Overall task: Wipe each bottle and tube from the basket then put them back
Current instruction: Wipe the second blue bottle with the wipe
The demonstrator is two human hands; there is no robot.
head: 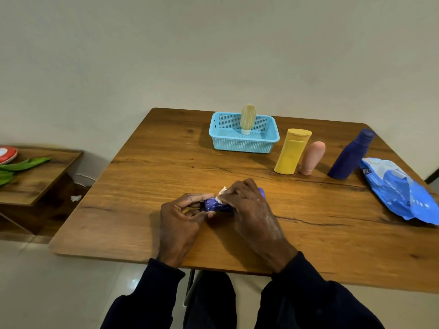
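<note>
— Left hand (183,222), nearest: state?
— Pinching the left end of the purple tube (217,205), thumb and fingers curled round it.
— Right hand (249,207)?
— Curled over the tube from above, pressing a white wipe (222,192) on it.
— Tube axis?
— Lying left to right between both hands, low over the surface (142,186). Basket (242,146) well beyond, slightly right; nearer the right hand.

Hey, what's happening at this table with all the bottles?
A person is cleaning toiletries. The left hand holds a purple tube while the right hand presses a white wipe against it. One beige tube stands in the blue basket. A yellow bottle, a pink tube and a dark blue bottle stand outside it, near a blue pack of wipes.
</note>
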